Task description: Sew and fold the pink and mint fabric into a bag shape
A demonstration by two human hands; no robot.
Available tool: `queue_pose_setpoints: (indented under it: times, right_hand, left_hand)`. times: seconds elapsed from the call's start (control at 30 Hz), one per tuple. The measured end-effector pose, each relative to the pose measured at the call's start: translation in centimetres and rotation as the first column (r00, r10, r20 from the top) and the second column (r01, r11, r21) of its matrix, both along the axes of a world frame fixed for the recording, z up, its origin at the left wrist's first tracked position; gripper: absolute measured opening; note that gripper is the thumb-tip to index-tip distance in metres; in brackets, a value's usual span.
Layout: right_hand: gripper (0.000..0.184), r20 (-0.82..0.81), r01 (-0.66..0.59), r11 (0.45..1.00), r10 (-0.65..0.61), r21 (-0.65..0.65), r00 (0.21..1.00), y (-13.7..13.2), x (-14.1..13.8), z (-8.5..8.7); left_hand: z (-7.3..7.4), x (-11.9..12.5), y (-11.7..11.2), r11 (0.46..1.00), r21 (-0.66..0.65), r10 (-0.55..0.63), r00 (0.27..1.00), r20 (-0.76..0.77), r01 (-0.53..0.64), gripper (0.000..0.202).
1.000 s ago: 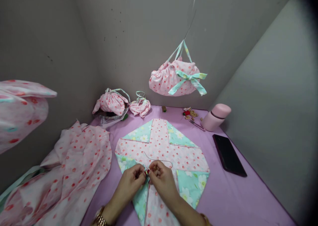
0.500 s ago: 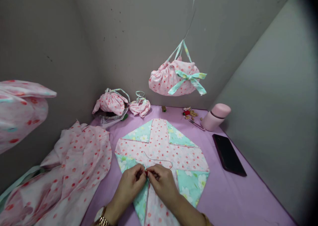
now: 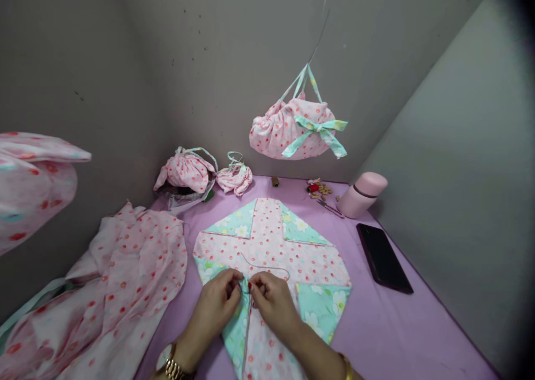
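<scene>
A pink dotted fabric piece (image 3: 267, 252) with mint floral corner triangles lies flat below me. My left hand (image 3: 219, 302) pinches the gathered edge of its lower-left mint corner (image 3: 236, 327). Close beside it, my right hand (image 3: 271, 299) has thumb and forefinger pressed together at the same fold. What those fingertips hold is too small to make out. A dark thread (image 3: 267, 267) curves over the fabric just above my right hand.
Pink dotted cloth (image 3: 137, 257) lies left, with bundled pouches (image 3: 188, 171) behind. A pouch with a mint bow (image 3: 292, 129) hangs ahead. At right are a pink flask (image 3: 361, 196), a phone (image 3: 384, 257), scissors (image 3: 332, 208) and a red thread spool (image 3: 312, 188).
My hands have drawn slightly apart at the fold, the left going a little left. A bit of gathered mint fabric now shows between the fingertips.
</scene>
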State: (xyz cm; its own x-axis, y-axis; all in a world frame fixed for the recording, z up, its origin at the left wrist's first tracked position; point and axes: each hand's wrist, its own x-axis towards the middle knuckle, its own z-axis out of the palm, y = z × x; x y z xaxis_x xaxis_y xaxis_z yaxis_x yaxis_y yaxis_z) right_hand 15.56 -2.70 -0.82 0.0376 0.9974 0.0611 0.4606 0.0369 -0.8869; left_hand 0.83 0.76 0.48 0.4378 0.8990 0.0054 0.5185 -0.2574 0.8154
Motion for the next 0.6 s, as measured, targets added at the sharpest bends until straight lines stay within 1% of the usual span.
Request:
queue_pose_setpoints:
  times: [0.17,0.27,0.33,0.47,0.53,0.6]
  right_hand:
    - [0.011,-0.176,0.087,0.99,-0.107,-0.115,0.978,0.3,0.18,0.23]
    - [0.012,-0.22,0.131,0.974,-0.171,-0.183,0.96,0.36,0.37,0.5]
    - [0.012,-0.214,0.134,0.972,-0.175,-0.192,0.961,0.29,0.48,0.6]
    - [0.018,-0.191,0.114,0.984,-0.14,-0.14,0.972,0.15,0.56,0.53]
    - [0.02,-0.147,0.111,0.987,-0.128,-0.119,0.981,0.26,0.5,0.45]
    - [0.015,-0.078,0.121,0.987,-0.129,-0.102,0.989,0.48,0.38,0.39]
  left_hand:
    - [-0.45,-0.06,0.28,0.999,0.048,0.017,0.998,-0.064,-0.014,0.019]
    - [-0.56,-0.02,0.37,0.999,0.05,0.027,0.996,-0.083,-0.023,0.02]
    - [-0.64,-0.02,0.41,0.998,0.044,0.038,0.997,-0.072,-0.034,0.021]
    - [-0.71,-0.06,0.41,0.998,0.036,0.051,0.997,-0.057,-0.049,0.025]
    - [-0.62,-0.07,0.37,0.998,0.039,0.048,0.997,-0.061,-0.046,0.027]
    - [-0.49,-0.07,0.33,0.998,0.05,0.041,0.997,-0.065,-0.038,0.027]
